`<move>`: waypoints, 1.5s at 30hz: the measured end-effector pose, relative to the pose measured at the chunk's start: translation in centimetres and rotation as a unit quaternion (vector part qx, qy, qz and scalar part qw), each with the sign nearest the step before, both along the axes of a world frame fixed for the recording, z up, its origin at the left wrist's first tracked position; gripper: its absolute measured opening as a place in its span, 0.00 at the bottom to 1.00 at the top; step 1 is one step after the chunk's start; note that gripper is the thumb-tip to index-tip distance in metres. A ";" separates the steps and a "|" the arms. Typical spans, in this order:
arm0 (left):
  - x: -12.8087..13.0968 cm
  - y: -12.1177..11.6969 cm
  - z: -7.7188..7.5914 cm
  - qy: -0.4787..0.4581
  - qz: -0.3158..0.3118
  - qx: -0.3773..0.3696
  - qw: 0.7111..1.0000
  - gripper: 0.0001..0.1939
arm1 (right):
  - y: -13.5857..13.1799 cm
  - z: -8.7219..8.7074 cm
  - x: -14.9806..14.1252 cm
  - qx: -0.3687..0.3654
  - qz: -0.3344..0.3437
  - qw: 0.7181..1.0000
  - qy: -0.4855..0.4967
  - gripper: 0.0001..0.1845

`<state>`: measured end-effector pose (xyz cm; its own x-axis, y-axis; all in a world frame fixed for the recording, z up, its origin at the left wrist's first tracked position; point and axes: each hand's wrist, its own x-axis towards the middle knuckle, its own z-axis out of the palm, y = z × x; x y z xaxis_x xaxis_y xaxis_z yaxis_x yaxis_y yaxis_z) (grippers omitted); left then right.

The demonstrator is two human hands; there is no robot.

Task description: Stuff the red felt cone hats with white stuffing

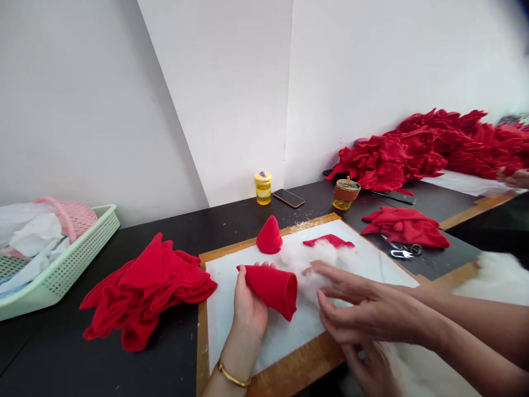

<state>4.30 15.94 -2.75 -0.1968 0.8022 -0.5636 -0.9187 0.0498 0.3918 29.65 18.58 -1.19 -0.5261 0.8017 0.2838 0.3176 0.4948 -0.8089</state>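
Observation:
My left hand [248,309], with a gold bangle on the wrist, is closed round a red felt cone [273,288] that lies on its side with the open end facing right. My right hand [363,310] reaches in from the right with its fingers stretched out. It hovers over a tuft of white stuffing [303,259] beside the cone's mouth and holds nothing. A stuffed red cone [269,236] stands upright on the white sheet [231,325], and a flat red piece [328,241] lies behind the stuffing.
Another hand [370,372] sits low in loose white stuffing [496,275] under my right arm. Red felt pieces are piled at left [149,286], right [407,226] and far right [433,143]. Scissors [405,251], a phone [288,198], two jars [263,187] [345,193] and a green basket [61,264] are nearby.

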 end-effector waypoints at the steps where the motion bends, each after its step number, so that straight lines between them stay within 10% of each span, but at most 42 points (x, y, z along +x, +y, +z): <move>1: 0.1 0.0 0.0 -0.001 0.001 0.000 1.000 0.17 | -0.4 0.0 -0.2 0.001 0.015 1.000 -0.014 0.07; 8: -0.8 0.3 0.0 0.007 0.032 0.004 0.999 0.16 | 3.7 3.7 2.1 -0.044 0.180 0.969 -0.161 0.27; 15: -2.3 0.6 0.6 0.011 0.056 0.008 0.998 0.18 | 1.8 0.0 0.5 0.143 -0.114 0.979 -0.093 0.26; 25: -2.7 0.7 1.2 0.024 0.036 -0.001 0.999 0.20 | -0.8 -1.6 -3.8 0.174 -0.063 0.938 -0.293 0.53; 29: -3.0 0.6 1.3 0.033 0.032 0.011 0.999 0.19 | -1.3 -3.6 -4.0 0.170 -0.009 0.921 -0.350 0.42; 33: -3.0 0.6 1.2 0.031 0.024 0.014 0.999 0.18 | -3.1 -5.1 -2.8 0.200 -0.090 0.944 -0.246 0.30; 38: -2.3 0.2 1.6 0.034 -0.001 0.022 0.999 0.17 | -5.4 -1.4 -3.0 0.058 -0.063 0.988 -0.128 0.10; 45: -1.1 -0.6 1.8 0.074 -0.058 0.071 0.993 0.16 | -5.7 0.0 -5.8 0.070 -0.016 0.954 -0.291 0.20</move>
